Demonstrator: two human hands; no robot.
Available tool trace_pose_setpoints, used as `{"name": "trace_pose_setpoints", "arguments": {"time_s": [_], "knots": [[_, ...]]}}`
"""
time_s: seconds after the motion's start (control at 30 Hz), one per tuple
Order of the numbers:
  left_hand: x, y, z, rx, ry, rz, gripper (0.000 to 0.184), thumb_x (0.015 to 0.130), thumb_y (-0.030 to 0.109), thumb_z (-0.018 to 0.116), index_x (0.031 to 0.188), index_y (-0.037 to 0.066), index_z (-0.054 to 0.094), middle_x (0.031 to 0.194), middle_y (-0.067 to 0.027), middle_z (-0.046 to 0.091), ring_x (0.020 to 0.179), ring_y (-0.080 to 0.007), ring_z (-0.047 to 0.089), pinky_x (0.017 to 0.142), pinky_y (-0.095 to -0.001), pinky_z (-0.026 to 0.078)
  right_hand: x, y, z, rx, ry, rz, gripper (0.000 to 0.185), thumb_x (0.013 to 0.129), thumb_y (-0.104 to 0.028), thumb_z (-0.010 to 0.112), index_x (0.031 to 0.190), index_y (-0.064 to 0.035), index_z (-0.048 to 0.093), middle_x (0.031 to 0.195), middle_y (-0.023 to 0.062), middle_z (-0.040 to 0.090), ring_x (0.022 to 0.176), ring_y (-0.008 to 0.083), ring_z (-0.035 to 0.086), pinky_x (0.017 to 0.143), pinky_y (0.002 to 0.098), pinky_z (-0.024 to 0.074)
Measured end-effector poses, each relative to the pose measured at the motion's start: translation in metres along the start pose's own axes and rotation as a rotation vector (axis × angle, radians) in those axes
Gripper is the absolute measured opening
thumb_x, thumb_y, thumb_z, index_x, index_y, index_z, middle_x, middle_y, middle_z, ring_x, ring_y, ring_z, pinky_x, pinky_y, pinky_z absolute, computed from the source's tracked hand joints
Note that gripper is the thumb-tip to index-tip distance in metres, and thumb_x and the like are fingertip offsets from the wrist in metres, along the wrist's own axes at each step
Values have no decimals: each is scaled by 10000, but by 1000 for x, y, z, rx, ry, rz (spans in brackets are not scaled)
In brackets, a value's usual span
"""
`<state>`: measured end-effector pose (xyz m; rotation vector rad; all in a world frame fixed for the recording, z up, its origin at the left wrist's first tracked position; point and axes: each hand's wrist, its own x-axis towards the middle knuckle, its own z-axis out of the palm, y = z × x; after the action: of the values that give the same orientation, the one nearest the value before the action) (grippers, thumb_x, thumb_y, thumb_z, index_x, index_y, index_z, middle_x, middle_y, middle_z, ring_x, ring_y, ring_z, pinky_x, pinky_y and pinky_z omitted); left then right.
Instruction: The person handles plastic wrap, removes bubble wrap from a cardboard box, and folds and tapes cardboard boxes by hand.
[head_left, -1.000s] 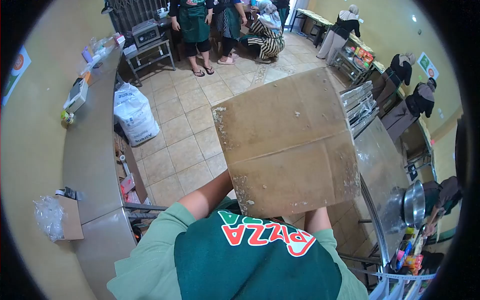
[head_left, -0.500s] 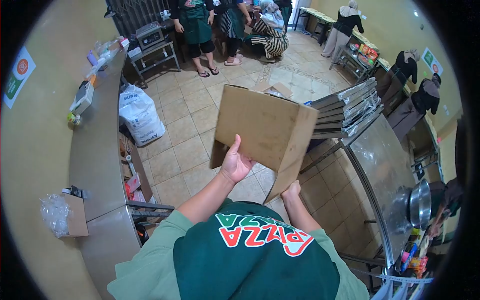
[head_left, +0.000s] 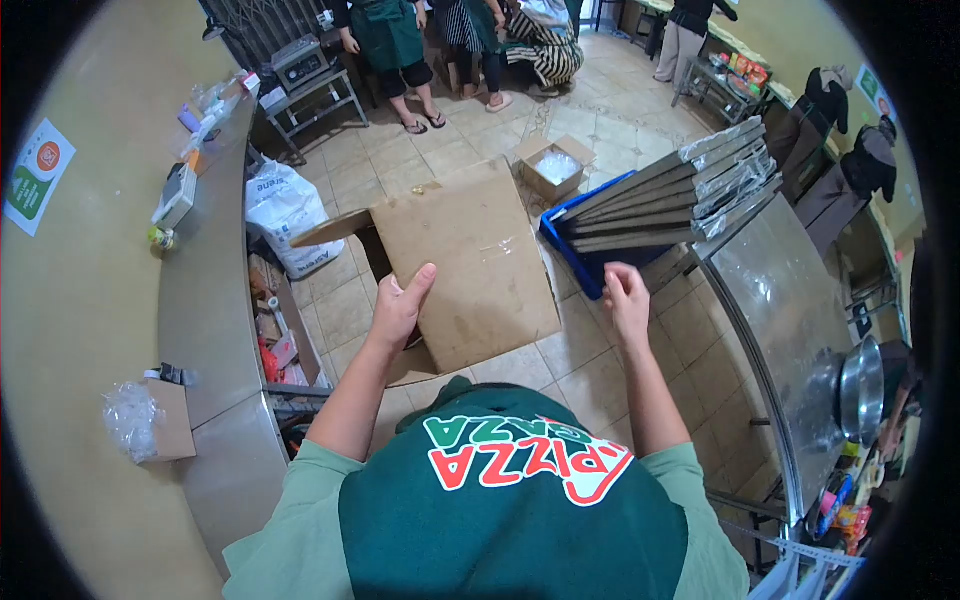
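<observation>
A worn brown cardboard box (head_left: pixel 480 280) hangs tilted in front of me, with an open flap on its left side and a strip of clear tape on its face. My left hand (head_left: pixel 402 305) is closed on the box's left edge, thumb on the outer face and the other fingers hidden inside the opening. My right hand (head_left: pixel 627 300) is off the box, to its right, with fingers curled in and nothing visible in them. Behind that hand a blue crate (head_left: pixel 585 275) stands on the floor under a leaning stack of metal trays (head_left: pixel 680 195).
A small open carton (head_left: pixel 553 170) with clear plastic inside stands on the tiles. A steel counter (head_left: pixel 215 330) runs along my left, beside a white sack (head_left: pixel 290 220). To my right is a metal table (head_left: pixel 790 290) with steel bowls (head_left: pixel 862 390). Several people stand or crouch farther off.
The box has turned and moved lower and left, showing a different face. My right hand has let go of its lower edge and moved up and right. My left hand still grips it.
</observation>
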<state>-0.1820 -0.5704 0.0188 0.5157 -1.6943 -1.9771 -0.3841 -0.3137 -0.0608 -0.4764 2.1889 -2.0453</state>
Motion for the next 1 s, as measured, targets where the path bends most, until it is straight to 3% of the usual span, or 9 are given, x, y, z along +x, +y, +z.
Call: {"name": "trace_pose_setpoints", "arguments": {"time_s": [0.1,0.17,0.33,0.47,0.57,0.67,1.0], "knots": [[-20,2,4,125,-38,-36,354,874,250,615,1071,-42,578,989,-85,637,870,-147,599,781,-280,478,-10,-66,16,-144,-135,-351,141,826,-78,614,961,-42,635,903,41,569,729,116,533,670,234,437],[-32,2,10,190,-18,-77,336,870,243,619,1039,-46,592,953,-85,645,838,-140,601,753,-275,481,-25,-107,24,-225,-305,-414,138,810,-57,634,947,-68,647,932,72,576,810,165,569,714,272,457],[-47,-7,16,260,-18,-104,325,863,245,624,1006,-47,608,909,-81,652,801,-124,594,717,-270,478,-35,-110,49,-460,-490,-835,208,743,-81,661,951,-90,643,961,75,575,850,255,567,722,333,469],[-50,-2,18,339,-19,-108,333,861,252,626,996,-52,612,894,-86,657,787,-121,594,704,-270,479,-39,-100,59,-545,-445,-996,273,680,-45,687,947,-86,646,925,53,577,789,219,566,661,320,453],[-53,1,19,402,-22,-91,338,860,251,626,990,-60,613,886,-94,661,781,-122,597,697,-274,482,-37,-92,57,-614,-521,-976,284,714,-91,607,998,-89,599,965,64,562,870,231,558,732,340,455],[-52,4,16,375,-31,-102,338,860,247,625,986,-67,613,881,-100,665,775,-127,602,690,-279,485,-35,-91,61,-564,-508,-1022,267,678,-42,683,936,-73,626,933,66,574,807,234,569,680,315,462],[-13,4,-31,380,-41,-92,339,858,254,628,952,-72,623,819,-120,671,721,-135,612,649,-288,491,-14,-95,115,-583,-493,-1031,349,625,-34,666,967,-89,624,933,65,572,831,228,573,688,317,474]]}}
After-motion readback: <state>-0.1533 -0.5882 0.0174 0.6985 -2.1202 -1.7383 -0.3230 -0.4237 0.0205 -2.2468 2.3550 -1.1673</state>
